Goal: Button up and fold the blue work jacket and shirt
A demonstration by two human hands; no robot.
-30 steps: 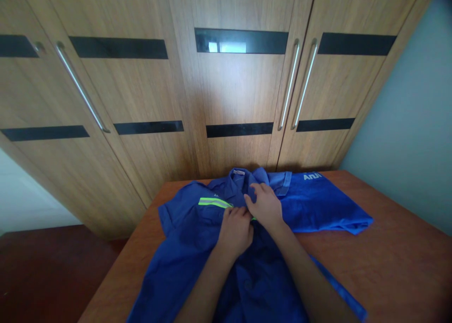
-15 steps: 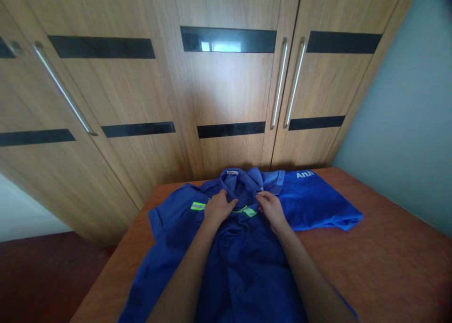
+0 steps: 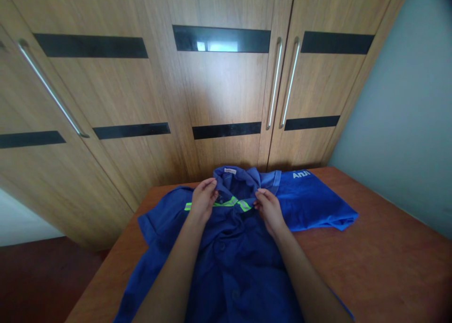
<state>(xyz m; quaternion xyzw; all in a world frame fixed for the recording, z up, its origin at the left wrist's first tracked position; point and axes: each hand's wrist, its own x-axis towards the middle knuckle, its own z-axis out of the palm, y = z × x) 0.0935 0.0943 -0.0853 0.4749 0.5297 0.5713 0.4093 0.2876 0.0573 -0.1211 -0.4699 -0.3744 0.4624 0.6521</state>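
A dark blue work shirt (image 3: 243, 262) with yellow-green reflective strips lies front side up, its collar (image 3: 243, 173) pointing away from me. My left hand (image 3: 204, 199) is closed, pinching the left side of the collar between thumb and fingers. On the other side, my right hand (image 3: 268, 207) pinches the right collar edge. The neck opening shows between both hands, with a white label (image 3: 230, 171) inside it. Buttons run down the shirt front. My forearms cover parts of the shirt.
A folded bright blue garment (image 3: 314, 200) with white lettering lies to the right, partly under the shirt's sleeve. Both rest on a reddish-brown wooden table (image 3: 381, 257). Behind stands a wooden wardrobe (image 3: 226, 87) with metal handles; a pale wall (image 3: 399, 139) rises at the right.
My left hand has moved left and up from the neck opening to the collar's left edge. The collar is spread wider. My right hand stays at the right collar edge.
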